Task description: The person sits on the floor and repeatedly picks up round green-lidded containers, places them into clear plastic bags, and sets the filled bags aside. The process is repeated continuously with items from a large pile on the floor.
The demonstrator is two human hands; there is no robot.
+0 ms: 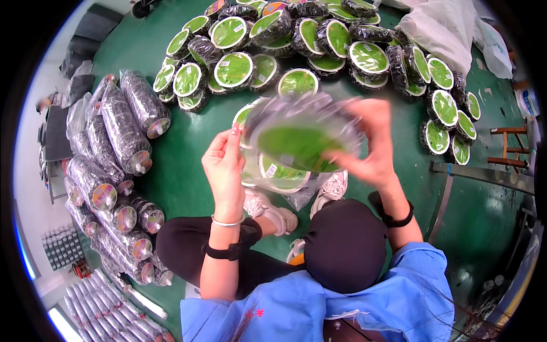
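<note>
My right hand [372,147] grips a round, plastic-wrapped dark package [295,145] with a green label, blurred by motion. It is held above a clear plastic bag [301,197] between my feet. The thumb and fingers of my left hand [224,158] pinch what looks like the edge of that bag. Another green-labelled round package [277,174] shows beneath, seemingly inside the bag. Just beyond the held package lies a further green-labelled package [298,82] on the floor.
A wide heap of similar green-labelled packages [233,70] curves across the green floor ahead. Long filled clear bags [124,124] are piled at the left. White sacks [440,32] lie at the far right, near a wooden stool [508,147] and a metal frame [483,176].
</note>
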